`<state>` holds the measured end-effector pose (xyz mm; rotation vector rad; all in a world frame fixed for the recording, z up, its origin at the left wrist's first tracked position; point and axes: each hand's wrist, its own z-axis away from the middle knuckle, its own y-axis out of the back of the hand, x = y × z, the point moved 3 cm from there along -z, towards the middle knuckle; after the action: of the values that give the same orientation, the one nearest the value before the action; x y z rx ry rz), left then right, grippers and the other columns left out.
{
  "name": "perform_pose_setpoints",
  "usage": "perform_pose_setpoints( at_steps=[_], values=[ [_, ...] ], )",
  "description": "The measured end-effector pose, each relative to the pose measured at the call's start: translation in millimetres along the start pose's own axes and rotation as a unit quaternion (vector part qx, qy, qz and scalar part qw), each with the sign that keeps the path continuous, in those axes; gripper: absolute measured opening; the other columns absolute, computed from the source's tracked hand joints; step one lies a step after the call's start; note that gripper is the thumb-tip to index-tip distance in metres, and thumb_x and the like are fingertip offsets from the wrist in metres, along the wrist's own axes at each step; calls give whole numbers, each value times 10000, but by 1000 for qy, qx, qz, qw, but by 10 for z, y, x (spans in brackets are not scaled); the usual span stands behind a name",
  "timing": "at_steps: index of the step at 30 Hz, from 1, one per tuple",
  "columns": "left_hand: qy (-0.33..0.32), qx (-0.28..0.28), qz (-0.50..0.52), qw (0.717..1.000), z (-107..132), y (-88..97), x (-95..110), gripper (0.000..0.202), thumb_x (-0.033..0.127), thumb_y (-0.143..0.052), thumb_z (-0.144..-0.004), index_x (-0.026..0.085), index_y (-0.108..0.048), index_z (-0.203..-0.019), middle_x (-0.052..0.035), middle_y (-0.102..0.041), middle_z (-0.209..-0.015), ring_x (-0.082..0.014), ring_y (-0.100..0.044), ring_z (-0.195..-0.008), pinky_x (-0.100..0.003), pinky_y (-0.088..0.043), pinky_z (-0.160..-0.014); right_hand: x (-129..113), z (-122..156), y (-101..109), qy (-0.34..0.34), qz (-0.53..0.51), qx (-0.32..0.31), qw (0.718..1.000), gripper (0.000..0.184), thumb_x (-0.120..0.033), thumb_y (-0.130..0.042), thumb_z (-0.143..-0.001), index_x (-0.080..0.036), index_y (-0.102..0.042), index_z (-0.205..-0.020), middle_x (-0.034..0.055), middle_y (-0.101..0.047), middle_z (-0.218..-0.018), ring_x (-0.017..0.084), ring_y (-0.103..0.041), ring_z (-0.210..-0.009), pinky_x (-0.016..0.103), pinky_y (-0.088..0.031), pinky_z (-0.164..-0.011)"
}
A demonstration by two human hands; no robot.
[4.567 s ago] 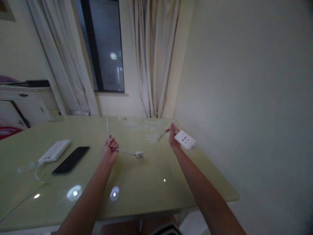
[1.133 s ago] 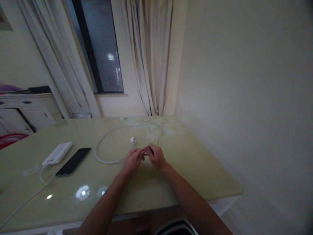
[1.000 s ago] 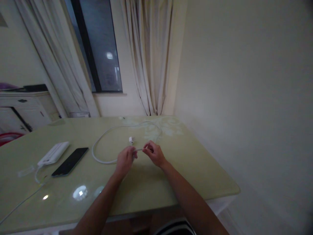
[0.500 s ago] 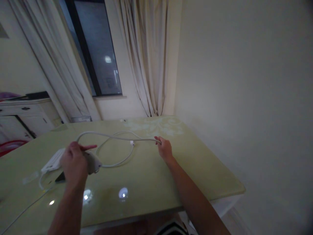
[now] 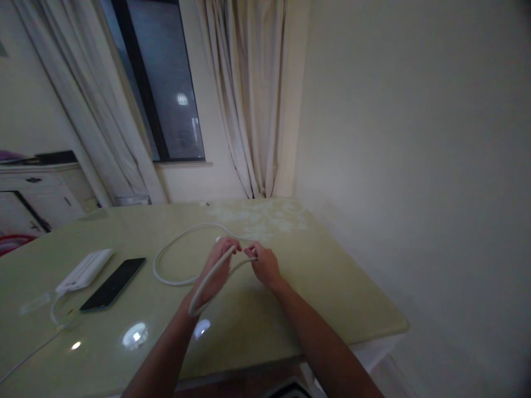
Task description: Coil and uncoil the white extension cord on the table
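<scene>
A white cable (image 5: pixel 205 284) hangs in a loop between my two hands, over my left wrist. My left hand (image 5: pixel 218 268) is closed with its fingertips at one side of the loop. My right hand (image 5: pixel 265 266), close beside it, pinches the other side of the loop. More of the cable lies in a wide curve on the table behind my left hand, and that hand hides where it ends. A small white piece (image 5: pixel 218 239) shows just above my left fingers. The white block seen earlier at my left hand is out of sight now.
On the glossy green table (image 5: pixel 332 298), a black phone (image 5: pixel 114 284) lies at the left beside a white box-shaped device (image 5: pixel 85 270) with a thin cord (image 5: pixel 35 351). A wall (image 5: pixel 415 166) borders the right side. Curtains (image 5: pixel 257 99) hang behind.
My left hand has moved right, from near the phone to beside my right hand, uncovering the phone. The stretched cable between my hands is now a drooping loop. My right hand shifted slightly nearer.
</scene>
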<state>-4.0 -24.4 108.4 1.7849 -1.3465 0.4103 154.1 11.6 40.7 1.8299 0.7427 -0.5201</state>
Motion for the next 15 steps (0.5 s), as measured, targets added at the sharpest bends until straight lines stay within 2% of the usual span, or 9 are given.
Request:
perform_pose_setpoints(
  at_steps=[3, 5, 7, 9, 11, 13, 15],
  values=[
    [-14, -5, 8, 1000, -44, -76, -31, 540, 622, -263, -1009, 226, -530, -756, -95, -636, -895, -225, -570, -908, -384, -471, -927, -45, -2, 36, 35, -123, 11, 992, 143, -344, -685, -896, -215, -665, -955, -57, -556, -593, 114, -500, -541, 233, -319, -563],
    [28, -32, 46, 998, -70, -155, -124, 525, 636, -301, -1000, 220, -564, -817, -89, -651, -935, -219, -585, -927, -363, -487, -916, -110, 17, 32, 78, -194, 19, 978, 173, -271, -689, -841, -211, -640, -995, -71, -533, -621, 106, -497, -555, 224, -351, -578],
    [100, -33, 100, 989, -87, -228, -244, 549, 680, -323, -979, 211, -578, -848, -70, -653, -905, -204, -598, -872, -332, -512, -840, -167, 41, 30, 101, -265, 24, 959, 286, -216, -678, -787, -213, -607, -1064, -59, -552, -728, 98, -511, -595, 214, -387, -589],
    [167, -12, 153, 974, -90, -290, -346, 591, 737, -338, -944, 206, -566, -822, -40, -625, -812, -183, -584, -767, -307, -515, -739, -192, 58, 42, 95, -335, 22, 937, 482, -198, -693, -739, -228, -551, -1198, -39, -555, -881, 73, -488, -587, 195, -383, -547],
    [202, -7, 189, 961, -79, -348, -402, 604, 773, -382, -910, 204, -556, -804, -15, -592, -745, -167, -558, -694, -290, -493, -665, -195, 67, 58, 87, -393, -2, 915, 680, -195, -722, -709, -267, -471, -1337, -15, -534, -1035, 43, -462, -572, 175, -358, -507],
    [213, -34, 203, 955, -61, -399, -426, 605, 780, -411, -896, 202, -565, -808, -7, -584, -717, -161, -548, -664, -286, -476, -636, -191, 73, 60, 95, -428, -43, 898, 726, -212, -744, -714, -295, -462, -1377, 14, -513, -1152, 39, -491, -611, 172, -385, -525],
    [209, -50, 192, 958, -43, -416, -449, 595, 763, -401, -911, 202, -575, -820, -17, -596, -728, -167, -558, -675, -295, -479, -639, -180, 73, 38, 103, -442, -77, 888, 681, -260, -783, -727, -291, -517, -1353, 40, -507, -1230, 62, -537, -694, 196, -457, -599]
  ],
)
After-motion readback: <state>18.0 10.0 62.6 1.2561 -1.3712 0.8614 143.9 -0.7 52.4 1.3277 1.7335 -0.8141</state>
